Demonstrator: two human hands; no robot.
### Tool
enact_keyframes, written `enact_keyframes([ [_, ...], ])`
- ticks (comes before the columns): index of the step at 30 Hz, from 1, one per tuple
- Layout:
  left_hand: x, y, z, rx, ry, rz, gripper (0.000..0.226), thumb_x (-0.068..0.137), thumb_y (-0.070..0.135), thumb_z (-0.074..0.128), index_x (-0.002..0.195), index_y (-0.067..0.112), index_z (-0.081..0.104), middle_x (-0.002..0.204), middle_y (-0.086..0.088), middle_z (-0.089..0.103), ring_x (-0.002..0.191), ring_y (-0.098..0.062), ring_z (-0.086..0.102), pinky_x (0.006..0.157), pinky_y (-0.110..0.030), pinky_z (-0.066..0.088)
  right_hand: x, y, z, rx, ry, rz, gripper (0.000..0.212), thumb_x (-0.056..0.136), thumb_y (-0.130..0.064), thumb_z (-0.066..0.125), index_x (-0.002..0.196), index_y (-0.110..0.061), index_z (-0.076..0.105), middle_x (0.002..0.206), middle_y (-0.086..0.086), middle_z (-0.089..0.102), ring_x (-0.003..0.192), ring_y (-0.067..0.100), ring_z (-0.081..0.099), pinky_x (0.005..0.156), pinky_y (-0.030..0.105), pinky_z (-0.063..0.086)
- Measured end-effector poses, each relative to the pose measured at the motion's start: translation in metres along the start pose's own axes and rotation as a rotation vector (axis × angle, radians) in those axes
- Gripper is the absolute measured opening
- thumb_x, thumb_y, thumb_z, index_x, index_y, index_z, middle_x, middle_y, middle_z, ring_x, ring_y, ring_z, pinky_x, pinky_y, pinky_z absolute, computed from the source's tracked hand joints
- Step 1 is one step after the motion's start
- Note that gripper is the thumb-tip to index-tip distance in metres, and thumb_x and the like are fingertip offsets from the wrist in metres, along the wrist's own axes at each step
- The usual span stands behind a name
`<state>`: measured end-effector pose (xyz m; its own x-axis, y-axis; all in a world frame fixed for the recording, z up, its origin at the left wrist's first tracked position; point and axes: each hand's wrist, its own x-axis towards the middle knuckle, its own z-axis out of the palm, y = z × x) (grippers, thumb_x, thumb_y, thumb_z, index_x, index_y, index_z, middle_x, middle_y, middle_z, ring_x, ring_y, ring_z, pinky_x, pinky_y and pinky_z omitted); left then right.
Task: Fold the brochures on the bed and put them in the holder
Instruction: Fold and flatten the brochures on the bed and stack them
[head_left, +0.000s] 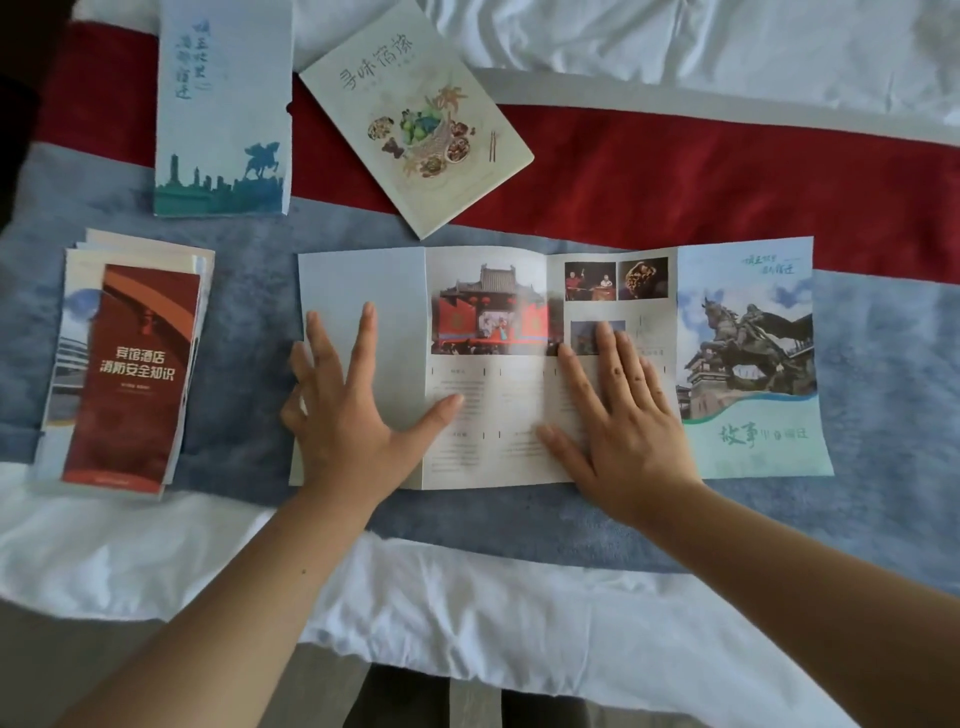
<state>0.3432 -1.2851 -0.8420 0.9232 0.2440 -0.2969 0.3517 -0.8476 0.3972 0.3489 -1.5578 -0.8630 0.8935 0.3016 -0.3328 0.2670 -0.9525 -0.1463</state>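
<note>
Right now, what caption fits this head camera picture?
Both hands, left and right, press an unfolded brochure flat on the bed.

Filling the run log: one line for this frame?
stage: folding | left hand: flat on open brochure, left panel | right hand: flat on middle | folded stack: left on bed | holder: not seen

Bed (727, 31) (red-and-blue runner (727, 171)) under scattered brochures (519, 364).

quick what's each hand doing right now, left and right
Left hand: open, fingers spread, pressed flat on the unfolded brochure, holding nothing.
Right hand: open, flat on the same brochure, holding nothing.
</note>
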Motion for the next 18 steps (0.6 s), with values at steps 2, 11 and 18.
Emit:
enact_keyframes([
  [2, 0.003, 0.007, -0.003, -0.087, -0.005, 0.003, 0.117, 0.066, 0.094, 0.053, 0.158, 0.051, -0.004, 0.172, -0.005, -0.007, 0.157, -0.037, 0.001, 0.112, -0.072, 0.017, 0.0, 0.003, -0.002, 0.017, -0.016, -0.015, 0.079, 0.099, -0.073, 0.014, 0.162, -0.029, -0.008, 0.169, 0.012, -0.014, 0.156, 0.028, -0.01, 0.126, 0.049, 0.01],
  [11, -0.003, 0.064, -0.014, -0.349, -0.035, 0.134, 0.104, 0.074, 0.069, 0.066, 0.155, 0.059, 0.003, 0.171, 0.007, -0.007, 0.158, -0.021, 0.0, 0.118, -0.068, 0.022, -0.006, 0.009, -0.01, 0.072, -0.019, -0.035, 0.073, 0.102, -0.068, 0.013, 0.161, -0.031, -0.008, 0.168, 0.013, -0.014, 0.155, 0.026, -0.014, 0.127, 0.047, 0.005],
  [18, -0.012, 0.059, -0.013, -0.088, -0.005, 0.118, 0.114, 0.07, 0.079, 0.067, 0.158, 0.053, -0.001, 0.171, -0.003, -0.013, 0.157, -0.036, -0.005, 0.114, -0.07, 0.02, -0.012, 0.01, -0.016, 0.139, 0.012, 0.121, 0.062, 0.102, -0.068, 0.012, 0.156, -0.049, -0.011, 0.167, 0.017, -0.013, 0.151, 0.044, -0.017, 0.118, 0.068, -0.001],
])
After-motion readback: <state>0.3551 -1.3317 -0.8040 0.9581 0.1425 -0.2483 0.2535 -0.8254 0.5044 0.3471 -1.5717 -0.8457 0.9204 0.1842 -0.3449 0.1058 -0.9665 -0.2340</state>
